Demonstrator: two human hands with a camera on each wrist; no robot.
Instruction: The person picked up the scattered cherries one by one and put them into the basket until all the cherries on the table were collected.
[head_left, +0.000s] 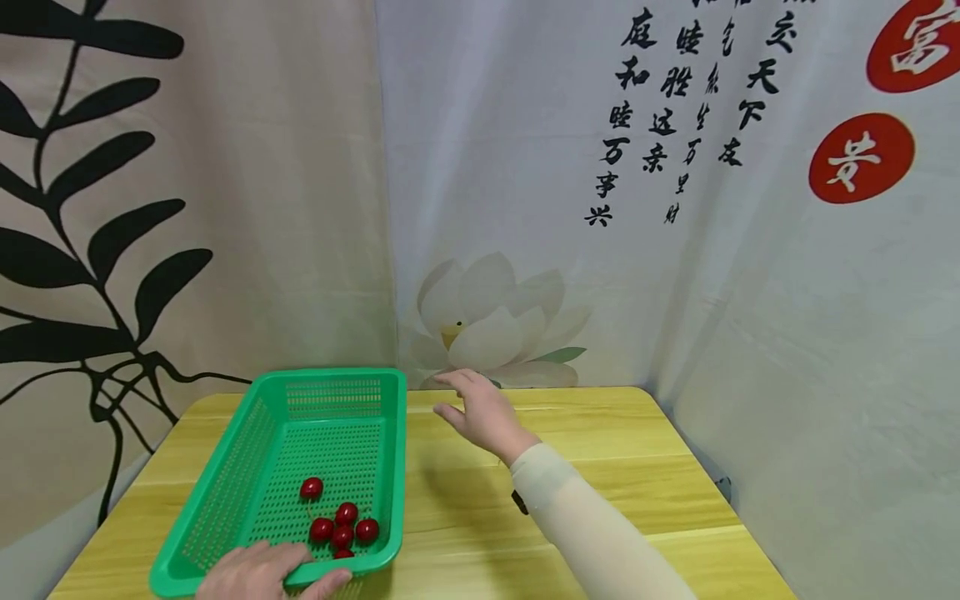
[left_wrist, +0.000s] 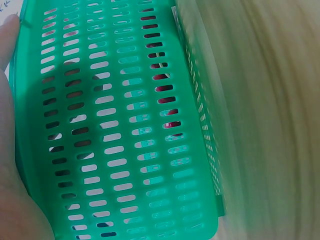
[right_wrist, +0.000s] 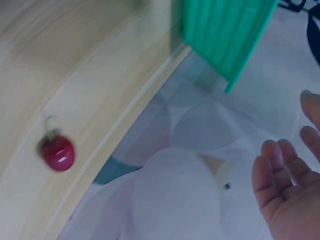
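Note:
A green plastic basket with slotted walls stands on the left of the table. My left hand grips its near rim, and the left wrist view shows the basket's slotted wall close up beside that hand. Several red cherries lie inside, towards the near end. To the right of the basket, my right hand hovers near the table's back edge, fingers extended and holding nothing. A single cherry with a stem lies on the tabletop in the right wrist view; in the head view I cannot make it out.
The wood-grain table has rounded back corners. Right behind it hangs a pale curtain with a printed lotus, dark leaves and writing. Another curtain side runs along the right.

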